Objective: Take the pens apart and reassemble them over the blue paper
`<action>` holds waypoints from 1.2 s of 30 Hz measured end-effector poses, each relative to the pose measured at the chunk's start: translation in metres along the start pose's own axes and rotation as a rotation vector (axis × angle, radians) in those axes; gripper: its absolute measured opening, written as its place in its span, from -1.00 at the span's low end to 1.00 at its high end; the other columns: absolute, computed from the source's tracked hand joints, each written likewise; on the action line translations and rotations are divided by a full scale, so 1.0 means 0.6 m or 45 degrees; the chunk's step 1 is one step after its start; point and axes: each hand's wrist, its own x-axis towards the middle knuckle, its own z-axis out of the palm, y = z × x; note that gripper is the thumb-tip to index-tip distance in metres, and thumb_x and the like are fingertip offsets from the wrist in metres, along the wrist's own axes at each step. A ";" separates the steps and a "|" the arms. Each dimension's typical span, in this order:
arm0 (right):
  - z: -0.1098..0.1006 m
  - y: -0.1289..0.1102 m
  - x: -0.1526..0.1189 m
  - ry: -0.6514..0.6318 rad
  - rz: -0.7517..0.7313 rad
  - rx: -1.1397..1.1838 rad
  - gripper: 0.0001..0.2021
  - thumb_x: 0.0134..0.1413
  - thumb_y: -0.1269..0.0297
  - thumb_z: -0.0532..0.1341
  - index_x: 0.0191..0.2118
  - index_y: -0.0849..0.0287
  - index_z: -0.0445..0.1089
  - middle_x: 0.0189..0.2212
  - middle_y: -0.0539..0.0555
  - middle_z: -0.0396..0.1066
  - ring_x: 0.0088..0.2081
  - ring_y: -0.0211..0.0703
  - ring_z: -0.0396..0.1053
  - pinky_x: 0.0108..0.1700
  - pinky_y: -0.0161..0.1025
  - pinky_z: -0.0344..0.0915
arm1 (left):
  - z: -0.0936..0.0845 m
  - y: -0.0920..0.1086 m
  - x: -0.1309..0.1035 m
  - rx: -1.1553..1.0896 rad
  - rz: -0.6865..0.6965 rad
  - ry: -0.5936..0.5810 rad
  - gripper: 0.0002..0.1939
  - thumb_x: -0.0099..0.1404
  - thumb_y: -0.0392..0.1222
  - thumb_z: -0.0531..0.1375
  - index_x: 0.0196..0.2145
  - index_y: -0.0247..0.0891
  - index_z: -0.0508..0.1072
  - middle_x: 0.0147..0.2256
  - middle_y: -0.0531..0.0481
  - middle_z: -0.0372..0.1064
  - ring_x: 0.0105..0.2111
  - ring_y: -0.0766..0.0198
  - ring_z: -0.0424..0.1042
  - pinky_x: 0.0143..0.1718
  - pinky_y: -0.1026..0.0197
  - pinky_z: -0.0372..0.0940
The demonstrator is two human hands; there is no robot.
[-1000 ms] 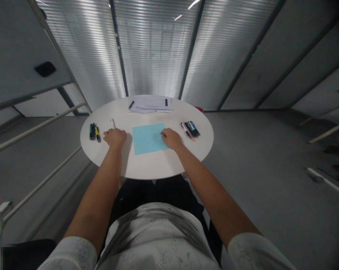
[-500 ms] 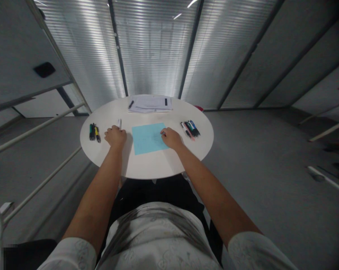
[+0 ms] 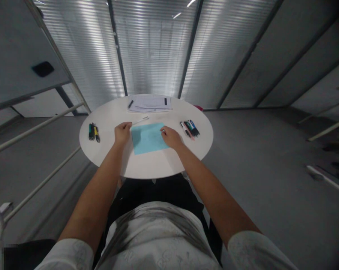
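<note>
A sheet of light blue paper (image 3: 147,140) lies on the round white table (image 3: 147,167) in front of me. At its upper left corner, my left hand (image 3: 122,132) is closed on one end of a slim white strip (image 3: 140,120). The strip points to the right over the sheet's far edge; its far end looks greyish. My right hand (image 3: 171,137) rests on the sheet's right side, fingers pinched together. A small pale tip shows at those fingers, but what it belongs to is hidden.
Several green, black and yellow markers (image 3: 93,132) lie at the table's left. More pens and markers (image 3: 190,128) lie at the right. A stack of white papers (image 3: 149,104) sits at the far edge. Pale metal rails (image 3: 37,125) run along the left.
My left hand has moved right to the sheet's corner and lifted the white strip, which has swung from pointing away to pointing right. My right hand has stayed nearly in place.
</note>
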 end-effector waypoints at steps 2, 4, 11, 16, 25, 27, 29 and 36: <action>-0.003 -0.002 -0.001 0.030 0.017 0.082 -0.74 0.25 0.23 0.00 -0.09 0.09 0.39 -0.33 0.03 0.47 -0.31 -0.20 0.37 -0.23 -0.31 0.19 | 0.011 0.011 -0.009 -0.133 0.023 -0.125 -0.58 0.20 0.02 0.12 -0.18 -0.35 0.56 -0.26 -0.12 0.52 -0.35 0.24 0.40 -0.27 0.22 0.27; -0.004 0.000 -0.002 0.049 0.018 0.186 -0.71 0.26 0.15 -0.02 -0.15 0.09 0.40 -0.43 -0.02 0.43 -0.38 -0.23 0.34 -0.28 -0.33 0.17 | 0.019 0.020 -0.019 -0.192 0.036 -0.259 -0.58 0.16 0.05 0.16 -0.22 -0.34 0.57 -0.33 -0.09 0.51 -0.42 0.29 0.36 -0.35 0.25 0.24; 0.004 0.017 0.004 0.157 0.069 0.558 -0.64 0.22 0.02 -0.03 -0.29 0.11 0.40 -0.58 -0.09 0.30 -0.45 -0.27 0.29 -0.32 -0.37 0.17 | 0.024 0.024 -0.027 -0.312 0.061 -0.406 -0.59 0.13 0.08 0.20 -0.30 -0.35 0.58 -0.50 -0.04 0.43 -0.52 0.35 0.26 -0.45 0.26 0.17; 0.011 0.031 0.016 0.191 0.172 0.767 -0.47 0.16 -0.22 -0.07 -0.40 0.14 0.36 -0.66 -0.08 0.22 -0.55 -0.29 0.22 -0.44 -0.37 0.14 | 0.023 0.022 -0.026 -0.319 0.049 -0.425 -0.56 0.11 0.13 0.20 -0.29 -0.32 0.58 -0.50 -0.05 0.43 -0.50 0.32 0.29 -0.44 0.25 0.18; 0.011 0.033 0.014 0.098 0.133 0.872 -0.42 0.07 -0.29 0.04 -0.55 0.18 0.36 -0.73 -0.07 0.22 -0.64 -0.33 0.14 -0.49 -0.35 0.10 | 0.025 0.018 -0.025 -0.350 0.033 -0.393 -0.56 0.10 0.12 0.21 -0.28 -0.33 0.58 -0.52 -0.03 0.41 -0.54 0.36 0.23 -0.49 0.28 0.11; 0.008 0.031 0.013 0.048 0.131 0.878 -0.41 0.06 -0.29 0.04 -0.54 0.20 0.39 -0.75 -0.07 0.22 -0.65 -0.33 0.14 -0.49 -0.33 0.10 | 0.025 0.018 -0.024 -0.369 0.034 -0.384 -0.57 0.11 0.11 0.21 -0.27 -0.34 0.58 -0.54 -0.01 0.39 -0.56 0.37 0.21 -0.51 0.29 0.09; 0.006 0.031 0.013 0.024 0.146 0.889 -0.39 0.05 -0.30 0.04 -0.55 0.21 0.39 -0.77 -0.06 0.21 -0.65 -0.32 0.16 -0.48 -0.32 0.11 | 0.026 0.017 -0.024 -0.378 0.036 -0.392 -0.58 0.12 0.10 0.21 -0.28 -0.33 0.58 -0.56 0.01 0.37 -0.57 0.39 0.20 -0.51 0.30 0.08; 0.010 0.034 0.014 0.062 0.155 0.966 -0.38 0.03 -0.32 0.05 -0.56 0.21 0.38 -0.77 -0.06 0.18 -0.64 -0.31 0.15 -0.48 -0.30 0.11 | 0.029 0.016 -0.027 -0.394 0.002 -0.441 -0.62 0.10 0.10 0.24 -0.38 -0.33 0.53 -0.58 0.04 0.30 -0.61 0.42 0.11 -0.56 0.30 -0.01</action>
